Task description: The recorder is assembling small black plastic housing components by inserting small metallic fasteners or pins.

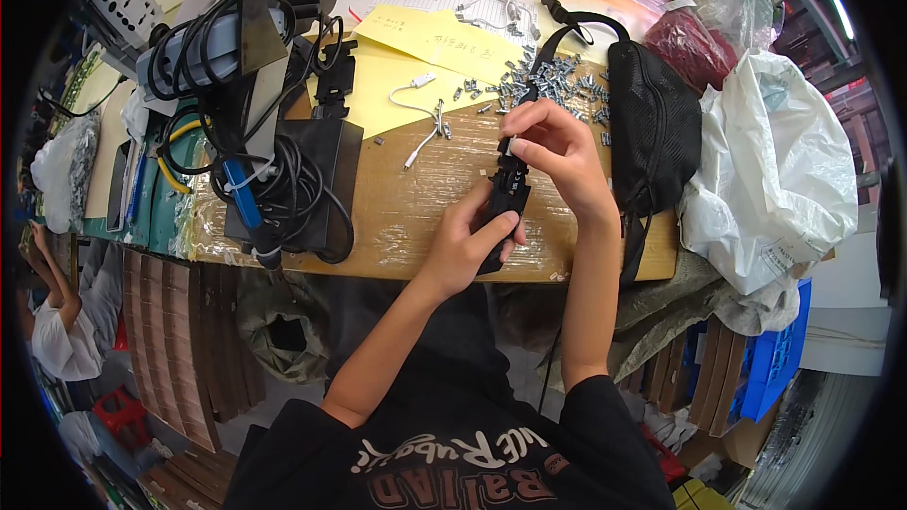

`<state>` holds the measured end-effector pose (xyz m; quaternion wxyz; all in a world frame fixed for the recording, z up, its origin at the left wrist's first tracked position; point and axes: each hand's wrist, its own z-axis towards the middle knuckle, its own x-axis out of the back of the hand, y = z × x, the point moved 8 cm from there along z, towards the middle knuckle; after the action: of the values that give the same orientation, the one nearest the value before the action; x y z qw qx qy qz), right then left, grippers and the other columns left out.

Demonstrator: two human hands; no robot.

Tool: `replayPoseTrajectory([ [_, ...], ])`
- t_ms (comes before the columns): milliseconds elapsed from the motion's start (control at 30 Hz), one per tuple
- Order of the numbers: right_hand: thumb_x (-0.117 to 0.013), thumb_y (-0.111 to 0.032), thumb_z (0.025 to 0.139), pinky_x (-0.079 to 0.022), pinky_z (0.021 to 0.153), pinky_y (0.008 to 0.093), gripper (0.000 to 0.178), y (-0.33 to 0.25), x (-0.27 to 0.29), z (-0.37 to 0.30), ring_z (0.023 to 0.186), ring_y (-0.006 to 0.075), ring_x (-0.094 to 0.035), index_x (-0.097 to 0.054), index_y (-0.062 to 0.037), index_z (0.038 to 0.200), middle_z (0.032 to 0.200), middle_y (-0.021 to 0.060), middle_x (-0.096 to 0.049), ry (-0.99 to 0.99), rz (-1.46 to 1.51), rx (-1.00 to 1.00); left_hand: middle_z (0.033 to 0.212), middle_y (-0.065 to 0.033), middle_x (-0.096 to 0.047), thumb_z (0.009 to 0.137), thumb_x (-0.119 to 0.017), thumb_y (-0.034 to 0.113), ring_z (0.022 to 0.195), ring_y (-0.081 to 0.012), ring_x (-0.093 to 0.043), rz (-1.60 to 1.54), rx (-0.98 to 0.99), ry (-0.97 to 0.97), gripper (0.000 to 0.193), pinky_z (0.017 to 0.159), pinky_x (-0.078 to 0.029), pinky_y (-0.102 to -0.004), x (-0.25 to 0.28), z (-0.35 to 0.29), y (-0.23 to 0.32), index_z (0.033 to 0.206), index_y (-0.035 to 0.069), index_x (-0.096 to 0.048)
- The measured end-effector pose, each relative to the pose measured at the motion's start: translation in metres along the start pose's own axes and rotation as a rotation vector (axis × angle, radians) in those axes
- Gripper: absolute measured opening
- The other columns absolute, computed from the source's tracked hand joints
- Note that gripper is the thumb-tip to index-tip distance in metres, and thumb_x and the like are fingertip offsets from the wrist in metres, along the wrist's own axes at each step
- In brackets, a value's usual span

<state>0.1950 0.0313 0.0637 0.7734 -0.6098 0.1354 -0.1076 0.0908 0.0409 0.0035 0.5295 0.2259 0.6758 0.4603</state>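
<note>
Thumb of the left hand [465,244] lies along a black plastic part [511,191], other fingers curled round its far side, so that's a proper grip. The right hand [565,159] has thumb and index finger pinching the part's upper end, though the exact bit between them is too small to make out. It's held tilted over the near side of the wooden table [402,241]. Just past the right hand there's a messy pile of small metal pieces [553,80], with a black bag [657,123] right of that, then a white plastic bag [775,179]. Off left, a white cable [438,123] lies partly on yellow paper [420,36].
</note>
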Motion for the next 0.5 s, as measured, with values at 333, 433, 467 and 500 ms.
replayPoseTrajectory([
  [333,-0.059,-0.01,0.075,-0.04,0.071,0.0256,0.013,0.012,0.005,-0.005,0.076,0.0146,-0.051,-0.055,-0.0001,0.081,0.078,0.0075,-0.055,-0.032,-0.026,-0.133,0.068,-0.0099,-0.055,0.089,-0.034,0.036,0.049,-0.0119,-0.049,-0.296,0.091,-0.098,0.035,0.047,-0.04,-0.023,-0.006,-0.003,-0.005,0.1,0.004,-0.043],
  [433,-0.06,-0.014,0.075,-0.041,0.068,0.0283,0.016,0.004,-0.008,-0.009,0.073,0.0178,-0.052,-0.055,0.0011,0.079,0.076,0.0101,-0.055,-0.164,0.061,-0.025,0.055,-0.0104,-0.051,0.089,-0.031,0.042,0.04,-0.0149,-0.048,-0.592,0.196,-0.216,0.041,0.037,-0.039,-0.0259,-0.007,-0.01,-0.004,0.106,0.006,-0.041],
  [467,-0.061,-0.015,0.074,-0.042,0.067,0.0298,0.018,0.001,-0.016,-0.011,0.073,0.0194,-0.052,-0.056,0.0017,0.078,0.075,0.0112,-0.054,-0.244,0.092,0.006,0.055,-0.0104,-0.051,0.089,-0.031,0.042,0.04,-0.0149,-0.048,-0.594,0.182,-0.203,0.041,0.037,-0.039,-0.0259,-0.004,-0.011,-0.005,0.106,0.006,-0.041],
  [500,-0.064,-0.015,0.073,-0.042,0.067,0.0325,0.019,0.002,-0.023,-0.014,0.074,0.0214,-0.052,-0.057,0.0021,0.076,0.074,0.0128,-0.055,-0.326,0.074,-0.025,0.051,-0.008,-0.046,0.09,-0.031,0.039,0.037,-0.0139,-0.044,-0.612,0.2,-0.259,0.039,0.033,-0.036,-0.0231,-0.006,-0.016,-0.007,0.105,0.004,-0.044],
])
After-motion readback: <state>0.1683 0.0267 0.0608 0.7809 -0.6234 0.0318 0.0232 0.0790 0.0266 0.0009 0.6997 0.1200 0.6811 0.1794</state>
